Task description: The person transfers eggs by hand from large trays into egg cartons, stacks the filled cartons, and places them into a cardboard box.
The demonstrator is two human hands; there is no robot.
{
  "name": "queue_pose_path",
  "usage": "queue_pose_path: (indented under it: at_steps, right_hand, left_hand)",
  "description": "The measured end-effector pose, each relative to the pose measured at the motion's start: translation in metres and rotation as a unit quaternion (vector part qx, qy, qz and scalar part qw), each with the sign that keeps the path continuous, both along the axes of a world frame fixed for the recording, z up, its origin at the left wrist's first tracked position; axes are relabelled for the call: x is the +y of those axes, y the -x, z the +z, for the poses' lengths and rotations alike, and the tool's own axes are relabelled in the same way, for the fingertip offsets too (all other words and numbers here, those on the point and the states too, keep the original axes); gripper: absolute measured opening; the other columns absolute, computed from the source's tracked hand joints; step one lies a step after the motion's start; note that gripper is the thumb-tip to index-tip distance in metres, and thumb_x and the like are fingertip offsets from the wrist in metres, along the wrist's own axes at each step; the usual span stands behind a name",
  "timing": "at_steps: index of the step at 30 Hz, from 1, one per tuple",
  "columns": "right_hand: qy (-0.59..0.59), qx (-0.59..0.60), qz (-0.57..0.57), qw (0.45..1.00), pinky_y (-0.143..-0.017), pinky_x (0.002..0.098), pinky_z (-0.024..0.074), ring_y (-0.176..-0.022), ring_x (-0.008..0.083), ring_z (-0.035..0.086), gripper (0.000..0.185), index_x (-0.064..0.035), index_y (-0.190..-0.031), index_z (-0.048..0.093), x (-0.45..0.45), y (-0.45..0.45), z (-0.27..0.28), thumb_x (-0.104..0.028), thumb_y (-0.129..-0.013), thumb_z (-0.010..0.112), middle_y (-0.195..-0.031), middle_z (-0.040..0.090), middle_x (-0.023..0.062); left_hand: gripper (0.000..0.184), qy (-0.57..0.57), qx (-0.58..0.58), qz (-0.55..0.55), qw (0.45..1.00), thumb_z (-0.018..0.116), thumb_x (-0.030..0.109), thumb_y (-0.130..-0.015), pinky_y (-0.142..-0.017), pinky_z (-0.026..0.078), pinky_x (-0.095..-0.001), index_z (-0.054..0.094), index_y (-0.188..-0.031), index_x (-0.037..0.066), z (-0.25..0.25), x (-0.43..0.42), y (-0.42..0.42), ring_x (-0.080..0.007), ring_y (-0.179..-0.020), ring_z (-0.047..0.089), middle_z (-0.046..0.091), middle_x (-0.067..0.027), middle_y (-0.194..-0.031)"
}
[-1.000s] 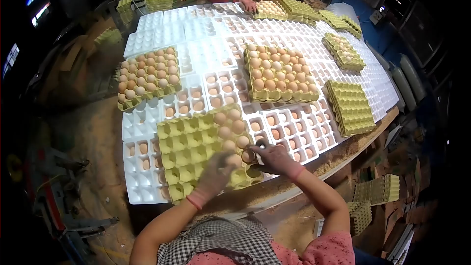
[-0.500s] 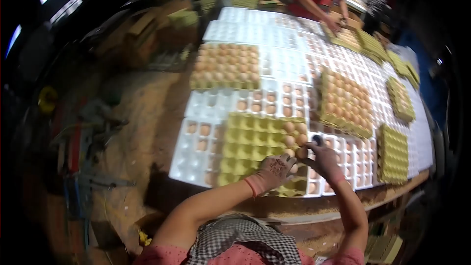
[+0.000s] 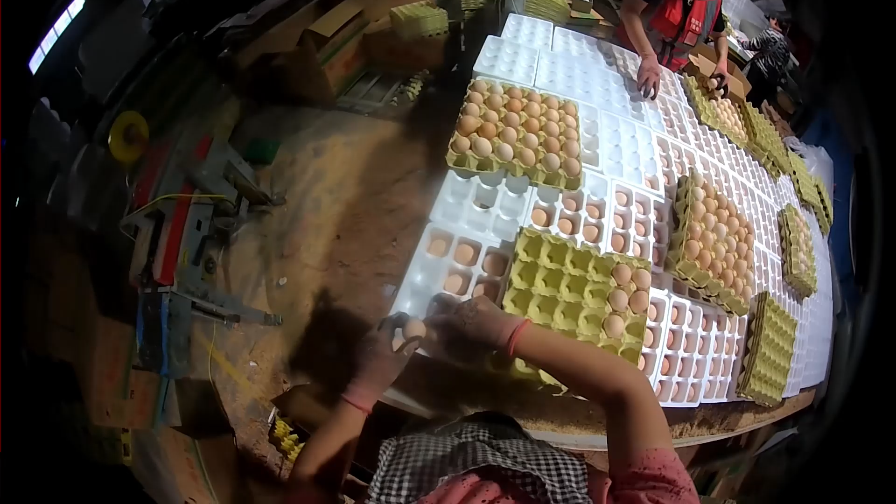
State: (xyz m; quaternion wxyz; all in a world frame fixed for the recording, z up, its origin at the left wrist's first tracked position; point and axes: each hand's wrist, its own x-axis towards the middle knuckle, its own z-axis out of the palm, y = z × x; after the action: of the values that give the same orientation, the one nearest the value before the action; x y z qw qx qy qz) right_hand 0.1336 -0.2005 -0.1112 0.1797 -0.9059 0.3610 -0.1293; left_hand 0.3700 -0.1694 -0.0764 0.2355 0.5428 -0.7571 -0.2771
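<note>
My left hand (image 3: 381,360), in a thin glove with dark fingertips, grips an egg (image 3: 413,328) at the near left corner of a white foam tray (image 3: 420,273). Close beside it, my right hand (image 3: 474,321) bends its fingers down over the front cells of that tray. Whatever those fingers hold is hidden. A few eggs sit in the tray's far cells. Right of my hands lies a yellow-green egg tray (image 3: 551,282), mostly bare cells, with several eggs (image 3: 630,297) along its right side.
Full egg trays stand on the foam trays, one at the far left (image 3: 516,133) and one at the right (image 3: 713,238). A stack of egg trays (image 3: 769,347) stands near the right edge. Across the table, a person in a red vest (image 3: 684,21) handles eggs. Machinery (image 3: 182,224) stands left.
Both hands have moved left, from the yellow-green tray to the foam tray's near corner. An egg now shows in my left hand. Fewer eggs remain in the yellow-green tray. The view has shifted.
</note>
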Motion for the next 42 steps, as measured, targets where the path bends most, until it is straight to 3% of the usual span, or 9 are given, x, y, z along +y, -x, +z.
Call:
queue_pose_path:
  at_steps: [13,17,23,27,30,34,37,39,42]
  right_hand:
    - [0.073,-0.061,-0.214,0.972,-0.085,0.0427,0.0452,-0.11,0.0319,0.053,0.031,-0.0129,-0.118,0.058,-0.047,-0.029,-0.003,-0.024,-0.09,0.053,-0.112,0.057,0.0143]
    - [0.044,-0.144,-0.343,0.927,-0.088,0.0435,0.046,-0.108,0.0335,0.055,0.034,-0.0086,-0.112,0.06,0.043,0.078,0.076,-0.021,-0.082,0.067,-0.113,0.059,0.0134]
    - [0.054,0.167,-0.372,0.912,-0.088,0.0428,0.048,-0.116,0.0312,0.051,0.04,-0.0167,-0.117,0.058,0.166,0.189,0.073,-0.01,-0.079,0.068,-0.125,0.052,0.0107]
    - [-0.04,-0.091,-0.402,0.91,-0.088,0.0383,0.0505,-0.107,0.0298,0.059,0.034,-0.0127,-0.121,0.057,0.175,0.216,0.072,-0.01,-0.088,0.063,-0.119,0.054,0.0139]
    - [-0.076,-0.448,-0.496,0.74,-0.086,0.0338,0.0527,-0.1,0.0167,0.06,0.039,-0.0058,-0.124,0.051,0.187,0.251,0.067,-0.011,-0.088,0.064,-0.112,0.055,0.0057]
    - [0.0,0.08,-0.475,0.877,-0.078,0.0411,0.0519,-0.091,0.0363,0.063,0.056,-0.0193,-0.129,0.051,0.173,0.275,0.075,-0.03,-0.08,0.074,-0.116,0.056,0.0163]
    - [0.075,0.004,-0.425,0.902,-0.069,0.0411,0.0535,-0.088,0.0321,0.066,0.048,-0.0193,-0.123,0.051,0.168,0.293,0.051,-0.023,-0.08,0.072,-0.114,0.058,0.0137]
    - [-0.005,-0.091,-0.475,0.875,-0.069,0.0382,0.0537,-0.083,0.0291,0.067,0.05,-0.0195,-0.124,0.051,0.174,0.298,0.06,-0.023,-0.08,0.075,-0.114,0.06,0.0137]
    - [0.083,-0.239,-0.514,0.819,-0.067,0.036,0.0537,-0.073,0.022,0.066,0.053,-0.017,-0.126,0.052,0.166,0.321,0.045,-0.021,-0.079,0.076,-0.091,0.067,0.0076]
  left_hand:
    - [0.043,0.142,0.117,0.059,0.981,0.064,0.009,-0.084,-0.095,0.044,-0.0434,0.055,-0.126,0.005,-0.023,-0.045,0.015,-0.0412,-0.112,0.052,0.055,-0.0217,-0.121]
    - [0.053,0.206,-0.177,-0.082,0.959,0.063,0.009,-0.081,-0.1,0.038,-0.049,0.049,-0.132,0.003,-0.06,-0.051,0.037,-0.042,-0.115,0.045,0.049,-0.0215,-0.126]
    - [0.059,0.179,0.169,-0.196,0.949,0.063,-0.001,-0.078,-0.1,0.039,-0.0464,0.047,-0.135,0.004,0.013,-0.047,0.144,-0.039,-0.117,0.047,0.05,-0.0197,-0.126]
    - [0.067,0.26,0.114,-0.282,0.916,0.066,0.004,-0.074,-0.095,0.042,-0.0434,0.046,-0.138,0.009,0.04,-0.015,0.255,-0.0347,-0.113,0.051,0.052,-0.0163,-0.124]
    - [0.062,0.293,-0.019,-0.374,0.88,0.064,0.022,-0.083,-0.097,0.039,-0.0441,0.044,-0.14,0.009,0.031,0.007,0.308,-0.0317,-0.113,0.05,0.05,-0.0166,-0.129]
    - [0.056,0.272,-0.234,-0.428,0.83,0.065,0.029,-0.082,-0.095,0.04,-0.0402,0.051,-0.133,0.012,0.018,0.016,0.338,-0.0279,-0.113,0.05,0.052,-0.0152,-0.127]
    - [0.049,0.182,-0.194,-0.421,0.867,0.068,0.022,-0.083,-0.091,0.045,-0.0393,0.053,-0.128,0.009,0.018,0.002,0.343,-0.0296,-0.106,0.055,0.054,-0.0152,-0.126]
    - [0.034,-0.03,0.197,-0.256,0.946,0.064,0.028,-0.086,-0.081,0.051,-0.0416,0.058,-0.115,0.011,-0.006,-0.015,0.339,-0.0317,-0.099,0.061,0.057,-0.0144,-0.11]
    - [0.033,0.059,0.08,-0.276,0.956,0.065,0.034,-0.088,-0.08,0.053,-0.0417,0.061,-0.108,0.007,0.041,-0.036,0.342,-0.0315,-0.094,0.064,0.058,-0.0133,-0.109]
